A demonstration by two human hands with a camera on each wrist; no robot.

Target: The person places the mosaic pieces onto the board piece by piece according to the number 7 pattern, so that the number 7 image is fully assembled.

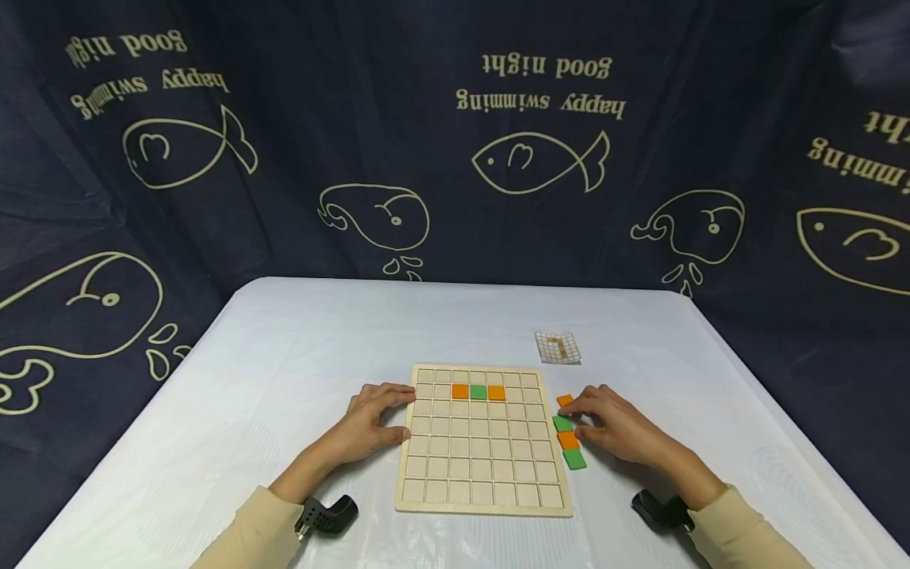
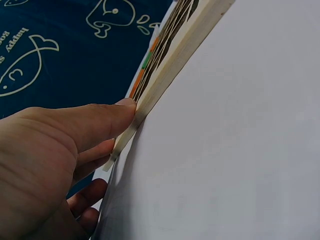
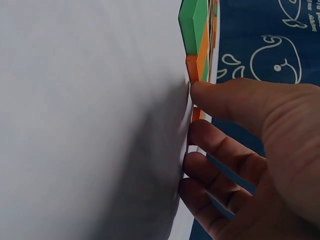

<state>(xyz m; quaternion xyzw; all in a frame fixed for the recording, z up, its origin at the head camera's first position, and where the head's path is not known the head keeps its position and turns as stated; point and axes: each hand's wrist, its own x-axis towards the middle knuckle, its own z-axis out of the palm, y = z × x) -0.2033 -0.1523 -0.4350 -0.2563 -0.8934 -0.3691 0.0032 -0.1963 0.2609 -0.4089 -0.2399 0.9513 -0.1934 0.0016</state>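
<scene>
A square wooden grid board (image 1: 458,508) lies on the table. One row near its far side holds an orange tile (image 1: 460,391), a green tile (image 1: 479,392) and another orange tile (image 1: 496,393). My left hand (image 1: 370,423) touches the board's left edge with thumb and fingertips; the thumb (image 2: 112,120) shows against the rim in the left wrist view. Beside the right edge lies a short column of loose orange and green tiles (image 1: 574,459). My right hand (image 1: 618,423) is over this column, thumb by the nearer orange tile (image 1: 568,440), fingertips by the farther one (image 1: 565,400).
A small paper card (image 1: 558,348) printed with a coloured grid pattern lies beyond the board's far right corner. White cloth (image 1: 320,332) covers the table. Behind it hangs a dark curtain (image 1: 455,237) with fish and whale drawings.
</scene>
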